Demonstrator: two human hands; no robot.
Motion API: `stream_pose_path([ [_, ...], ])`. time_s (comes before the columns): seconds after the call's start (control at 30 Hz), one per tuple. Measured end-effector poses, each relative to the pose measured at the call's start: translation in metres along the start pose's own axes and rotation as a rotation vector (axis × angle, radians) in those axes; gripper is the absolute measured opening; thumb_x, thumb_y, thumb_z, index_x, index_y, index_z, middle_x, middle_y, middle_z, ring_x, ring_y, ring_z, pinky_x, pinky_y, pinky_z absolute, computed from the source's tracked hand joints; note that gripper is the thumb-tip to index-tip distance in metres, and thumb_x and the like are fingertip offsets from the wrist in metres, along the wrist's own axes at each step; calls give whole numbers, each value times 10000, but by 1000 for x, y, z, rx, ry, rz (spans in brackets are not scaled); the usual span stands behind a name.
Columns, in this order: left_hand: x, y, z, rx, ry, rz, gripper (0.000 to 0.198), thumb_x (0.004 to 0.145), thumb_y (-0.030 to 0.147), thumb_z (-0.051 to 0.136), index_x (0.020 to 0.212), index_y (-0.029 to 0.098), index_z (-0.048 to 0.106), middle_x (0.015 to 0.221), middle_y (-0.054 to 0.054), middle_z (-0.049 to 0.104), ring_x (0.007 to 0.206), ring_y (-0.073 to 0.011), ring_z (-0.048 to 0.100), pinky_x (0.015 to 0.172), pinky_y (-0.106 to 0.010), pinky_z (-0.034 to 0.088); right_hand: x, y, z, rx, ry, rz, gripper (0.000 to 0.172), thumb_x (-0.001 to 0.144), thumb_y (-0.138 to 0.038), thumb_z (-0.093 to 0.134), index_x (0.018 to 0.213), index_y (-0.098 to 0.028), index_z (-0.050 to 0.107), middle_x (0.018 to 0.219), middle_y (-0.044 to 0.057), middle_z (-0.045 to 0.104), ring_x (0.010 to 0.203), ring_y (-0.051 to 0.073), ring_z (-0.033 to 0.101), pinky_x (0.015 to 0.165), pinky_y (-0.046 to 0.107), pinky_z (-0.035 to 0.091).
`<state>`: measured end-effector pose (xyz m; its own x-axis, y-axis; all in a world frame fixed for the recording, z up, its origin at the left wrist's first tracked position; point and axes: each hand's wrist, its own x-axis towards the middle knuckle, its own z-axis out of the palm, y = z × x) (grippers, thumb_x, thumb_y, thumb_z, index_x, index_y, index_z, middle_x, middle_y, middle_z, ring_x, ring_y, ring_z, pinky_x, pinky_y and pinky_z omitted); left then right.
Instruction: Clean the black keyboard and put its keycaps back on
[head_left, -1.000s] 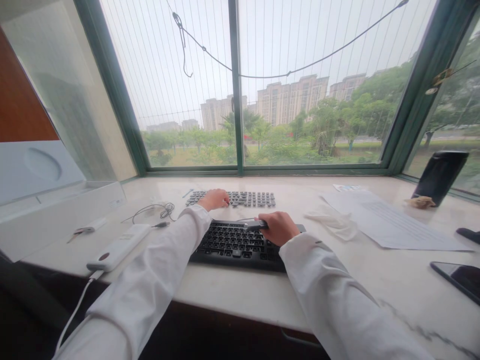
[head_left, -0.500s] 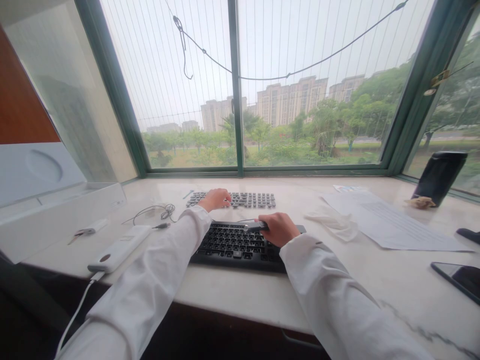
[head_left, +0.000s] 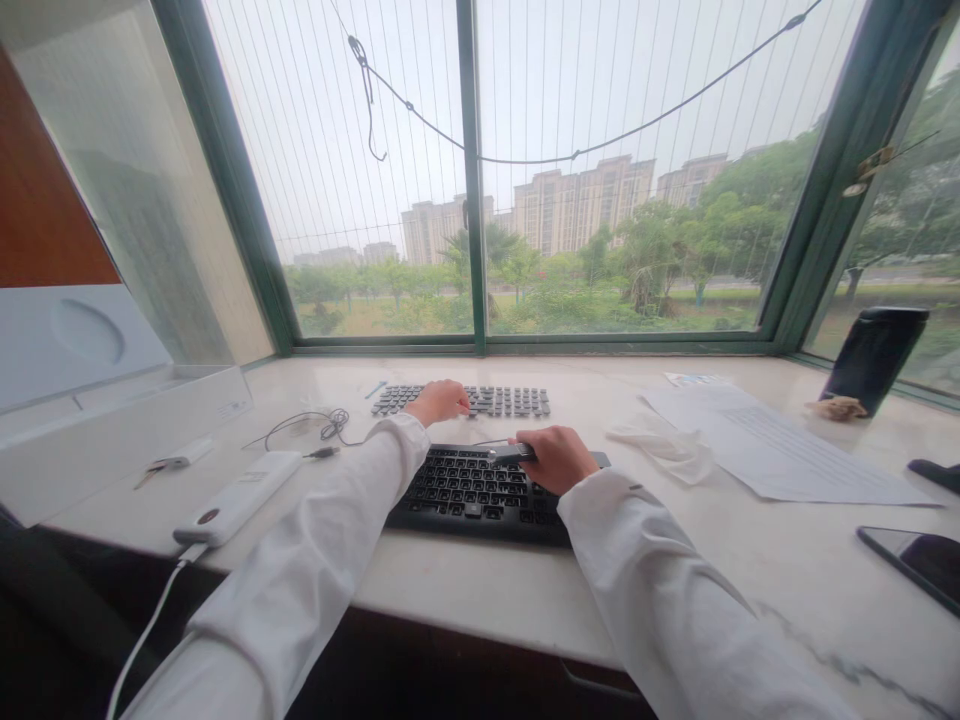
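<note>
A black keyboard (head_left: 450,519) with its key switches bare lies across the table near its front edge. Behind it, loose keycaps (head_left: 517,402) are laid out in rows. Over the middle of these rows is my left hand (head_left: 441,401), its fingers bent down and drawn together among the keycaps; whatever they pinch is hidden. My right hand (head_left: 559,458) is wrapped round a small dark brush (head_left: 514,453), held level above the keyboard's right half with its pale tip pointing left. The keyboard's right end is partly covered by my right hand and sleeve.
Left of the keyboard lie a white power bank (head_left: 240,500), a coiled cable (head_left: 334,425) and a white box (head_left: 112,430). To the right are a crumpled tissue (head_left: 675,455), printed paper (head_left: 780,450), a phone (head_left: 915,560) and a black bottle (head_left: 874,360).
My left hand has shifted slightly to the right over the keycaps. My right hand and the brush stay in the same place.
</note>
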<state>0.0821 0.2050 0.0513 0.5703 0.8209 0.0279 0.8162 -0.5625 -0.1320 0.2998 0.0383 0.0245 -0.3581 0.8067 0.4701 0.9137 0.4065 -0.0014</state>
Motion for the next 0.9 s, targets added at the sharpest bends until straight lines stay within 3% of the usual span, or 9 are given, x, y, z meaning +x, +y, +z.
stream_pose_path([
  [0.4, -2, -1, -3, 10, 33, -12, 320, 932, 364, 548, 1184, 170, 584, 1210, -94, 587, 1040, -206, 593, 892, -417, 517, -1, 2, 2, -10, 37, 10, 334, 929, -341, 408, 744, -217, 656, 691, 27, 719, 602, 157, 612, 576, 278, 271],
  [0.7, -3, 12, 3, -1, 97, -4, 331, 920, 405, 556, 1129, 154, 612, 1167, -91, 615, 1032, -206, 597, 913, -437, 494, 0, 2, 1, -14, 30, 23, 306, 920, -332, 425, 757, -218, 656, 726, 27, 730, 637, 160, 632, 585, 277, 275],
  [0.9, -1, 6, 0, -34, 171, -33, 262, 795, 509, 659, 921, 294, 738, 1068, 5, 702, 961, -198, 639, 858, -295, 462, -1, 2, 3, -27, 50, 24, 327, 925, -348, 417, 754, -220, 665, 705, 28, 727, 616, 160, 626, 574, 282, 263],
])
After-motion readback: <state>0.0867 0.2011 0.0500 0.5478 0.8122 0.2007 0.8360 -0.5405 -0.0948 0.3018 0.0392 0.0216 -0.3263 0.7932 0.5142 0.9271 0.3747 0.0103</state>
